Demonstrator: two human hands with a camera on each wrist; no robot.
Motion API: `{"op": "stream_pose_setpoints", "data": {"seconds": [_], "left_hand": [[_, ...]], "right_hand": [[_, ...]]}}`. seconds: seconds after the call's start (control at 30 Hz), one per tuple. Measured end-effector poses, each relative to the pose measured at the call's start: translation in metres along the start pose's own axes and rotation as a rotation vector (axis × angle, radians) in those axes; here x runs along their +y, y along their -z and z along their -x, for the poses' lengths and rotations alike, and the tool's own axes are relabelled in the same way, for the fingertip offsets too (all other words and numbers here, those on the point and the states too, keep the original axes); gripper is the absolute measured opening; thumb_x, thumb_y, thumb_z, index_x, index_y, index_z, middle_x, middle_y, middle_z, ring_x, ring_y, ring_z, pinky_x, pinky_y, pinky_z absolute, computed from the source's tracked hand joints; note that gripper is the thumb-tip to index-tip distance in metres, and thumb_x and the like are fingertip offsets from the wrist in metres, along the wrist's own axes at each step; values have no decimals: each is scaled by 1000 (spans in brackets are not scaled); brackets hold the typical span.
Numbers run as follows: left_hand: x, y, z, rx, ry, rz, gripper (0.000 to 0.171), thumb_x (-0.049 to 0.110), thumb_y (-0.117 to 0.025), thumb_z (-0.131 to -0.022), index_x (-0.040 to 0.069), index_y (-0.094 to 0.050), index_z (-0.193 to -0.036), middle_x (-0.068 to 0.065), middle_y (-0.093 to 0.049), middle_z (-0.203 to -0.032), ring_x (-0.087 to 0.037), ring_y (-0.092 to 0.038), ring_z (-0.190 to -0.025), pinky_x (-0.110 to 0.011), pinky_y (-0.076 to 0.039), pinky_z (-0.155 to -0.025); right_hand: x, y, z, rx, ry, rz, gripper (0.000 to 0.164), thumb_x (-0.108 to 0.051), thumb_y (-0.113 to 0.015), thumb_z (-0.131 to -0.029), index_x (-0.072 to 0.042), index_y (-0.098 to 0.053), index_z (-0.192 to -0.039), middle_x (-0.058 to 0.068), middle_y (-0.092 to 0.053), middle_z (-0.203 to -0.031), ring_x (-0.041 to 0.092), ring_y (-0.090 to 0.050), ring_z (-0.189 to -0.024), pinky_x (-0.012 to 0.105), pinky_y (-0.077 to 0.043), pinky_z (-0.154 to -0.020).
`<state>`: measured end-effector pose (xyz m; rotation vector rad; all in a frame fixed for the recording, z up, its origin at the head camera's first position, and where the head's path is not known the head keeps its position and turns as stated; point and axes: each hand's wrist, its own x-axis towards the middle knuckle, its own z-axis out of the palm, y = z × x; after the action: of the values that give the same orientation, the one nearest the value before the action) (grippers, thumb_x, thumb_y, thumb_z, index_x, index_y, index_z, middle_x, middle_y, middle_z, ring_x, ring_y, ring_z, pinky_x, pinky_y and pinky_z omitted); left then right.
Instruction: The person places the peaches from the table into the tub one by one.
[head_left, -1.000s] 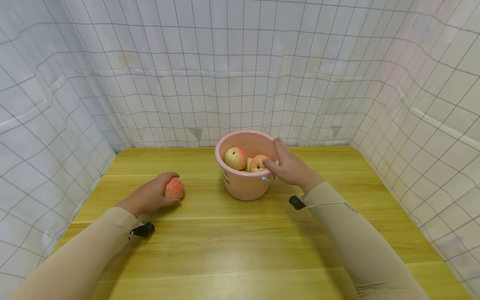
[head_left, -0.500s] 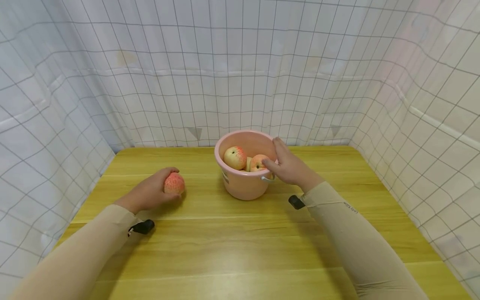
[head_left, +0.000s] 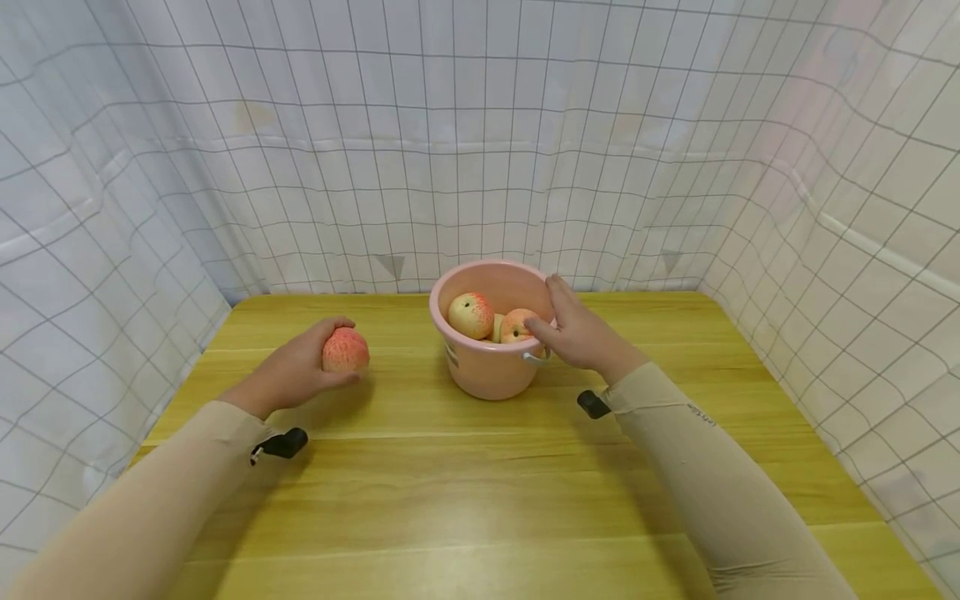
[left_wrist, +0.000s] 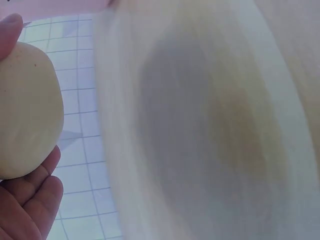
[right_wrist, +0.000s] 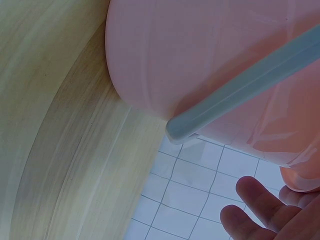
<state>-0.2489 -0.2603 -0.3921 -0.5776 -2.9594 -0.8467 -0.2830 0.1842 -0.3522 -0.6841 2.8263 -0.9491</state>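
Observation:
My left hand (head_left: 288, 371) holds a red-speckled peach (head_left: 347, 350) above the left part of the table, thumb on the near side and fingers on the far side. The left wrist view shows the cream side of this peach (left_wrist: 30, 110), with a shadow on the wood below. A pink bucket (head_left: 491, 372) stands upright near the middle, with several peaches (head_left: 471, 317) inside. My right hand (head_left: 588, 337) grips its right rim, thumb over the edge. In the right wrist view, fingers (right_wrist: 265, 202) show beside the rim, and the pale handle (right_wrist: 245, 85) hangs down the bucket's side.
The wooden table (head_left: 465, 483) reaches back to a white grid-patterned curtain (head_left: 480, 192), which also encloses both sides. A black wrist device (head_left: 285, 443) sits by the left sleeve, another black device (head_left: 593, 405) by the right.
My left hand has lifted the peach off the table and slightly away from me. The right hand and the bucket have stayed in place.

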Motion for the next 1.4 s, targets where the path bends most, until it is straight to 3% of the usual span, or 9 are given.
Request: {"op": "stream_pose_setpoints", "data": {"seconds": [0.47,0.9,1.4], "left_hand": [[20,12,-4,22,-7,31,81,33,-85,-91,6,-41,-153,-21,-60,-137,-37,-67,-113,-57,-59,-92],[43,21,-13,58,-23,93,79,41,-84,-90,15,-41,-152,-17,-61,-136,-36,-68,-108,-54,-61,-87],[66,24,-26,66,-74,155,80,41,-83,-92,12,-40,-152,-15,-60,-133,-33,-67,-106,-49,-60,-86]], "right_hand": [[0,0,1,-6,-10,12,94,-53,-46,-109,-5,9,-168,18,10,-177,36,0,-165,57,-13,-132],[0,0,2,-9,-31,18,96,-57,-45,-108,-6,9,-168,16,11,-177,35,0,-165,56,-13,-133],[-1,1,2,-13,-34,19,95,-55,-46,-109,-6,9,-168,16,11,-177,35,1,-165,56,-12,-133]]}}
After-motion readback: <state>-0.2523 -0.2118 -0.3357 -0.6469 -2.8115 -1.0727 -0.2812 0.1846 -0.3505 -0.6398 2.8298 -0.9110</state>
